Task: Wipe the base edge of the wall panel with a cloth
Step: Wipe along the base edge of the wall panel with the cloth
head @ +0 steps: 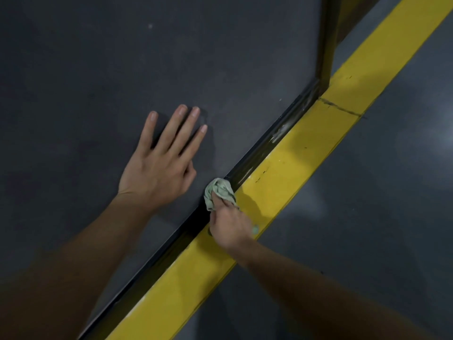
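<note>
Head view: dark wall panel fills left, its base edge running near-left to far-right beside the yellow strip, left hand flat and open on panel, right hand nearer the edge, clenched around the green cloth pressed onto it, unwiped stretch lying far-right.

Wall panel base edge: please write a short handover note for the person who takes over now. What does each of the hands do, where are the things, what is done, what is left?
Left hand: open, flat on the dark wall panel, holding nothing.
Right hand: shut on the crumpled green cloth, pressing it into the base edge beside the yellow floor stripe.
Done: cannot tell how much is wiped.
Left: whitish smears show on the edge ahead of the cloth, toward the corner post; wipe on to there.
</note>
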A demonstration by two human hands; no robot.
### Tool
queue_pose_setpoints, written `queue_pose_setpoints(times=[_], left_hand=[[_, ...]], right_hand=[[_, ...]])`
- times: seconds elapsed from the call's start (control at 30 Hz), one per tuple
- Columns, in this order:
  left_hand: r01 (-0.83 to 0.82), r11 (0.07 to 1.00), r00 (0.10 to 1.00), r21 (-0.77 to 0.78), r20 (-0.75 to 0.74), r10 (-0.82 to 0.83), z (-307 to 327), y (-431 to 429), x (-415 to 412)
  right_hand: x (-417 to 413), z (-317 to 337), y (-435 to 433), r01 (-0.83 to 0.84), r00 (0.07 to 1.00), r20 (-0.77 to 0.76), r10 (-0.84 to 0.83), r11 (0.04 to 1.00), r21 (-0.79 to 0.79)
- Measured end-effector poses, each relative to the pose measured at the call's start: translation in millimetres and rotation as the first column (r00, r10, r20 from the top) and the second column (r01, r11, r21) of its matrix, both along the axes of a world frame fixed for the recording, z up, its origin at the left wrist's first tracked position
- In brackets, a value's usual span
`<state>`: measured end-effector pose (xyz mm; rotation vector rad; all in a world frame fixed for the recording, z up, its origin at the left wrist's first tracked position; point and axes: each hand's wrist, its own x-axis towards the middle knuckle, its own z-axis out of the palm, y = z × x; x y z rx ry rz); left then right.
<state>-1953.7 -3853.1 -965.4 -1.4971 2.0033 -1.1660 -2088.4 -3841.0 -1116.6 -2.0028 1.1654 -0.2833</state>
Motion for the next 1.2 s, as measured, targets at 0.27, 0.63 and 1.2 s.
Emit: queue_pose_setpoints(times=[0.27,0.63,1.2], left_hand=[[-0.007,1.000,1.000,-0.014,0.010,0.007,-0.7,-1.0,-0.3],[-0.014,1.000,1.000,-0.001,0.026,0.014,0.1,-1.3,-1.7],[-0.038,0.999,0.997,0.011,0.067,0.037,-0.4,-1.5,-2.1]], right_hand=[[-27.4,-20.1,-57.6,0.129,0.986,-0.103,-0.131,0.991,-0.029],[-30.6,-5.7,-63.0,0.189,0.982,0.029,-0.187,0.980,-0.067],[-40.1,2.5,-55.2,-0.317,0.884,-0.401,0.242,0.939,-0.132]])
